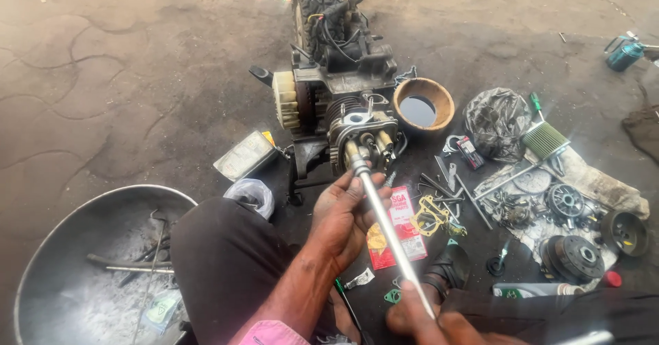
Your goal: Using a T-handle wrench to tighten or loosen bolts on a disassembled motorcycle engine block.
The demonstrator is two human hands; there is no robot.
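The left hand [343, 211], at the centre of the frame, is curled loosely round the upper part of a long metal rod [388, 228], fingers wrapped on it just below its tip. The right hand [419, 317], at the bottom edge right of centre, grips the rod's lower end, though the frame cuts most of that hand off. The rod's long axis runs on a diagonal, from the lower right up to the upper left, and its top end sits against the front of the engine block [350, 122] standing upright in the middle of the frame.

Just right of the engine is a round bowl of dark oil [423, 105]. Further right, loose parts and tools [549, 201] crowd the ground on a cloth, close to the rod's right side. A red packet [401, 225] lies under the rod. At lower left a wide metal basin [96, 269] holds ash and bars. The upper left is bare cracked ground [123, 63].
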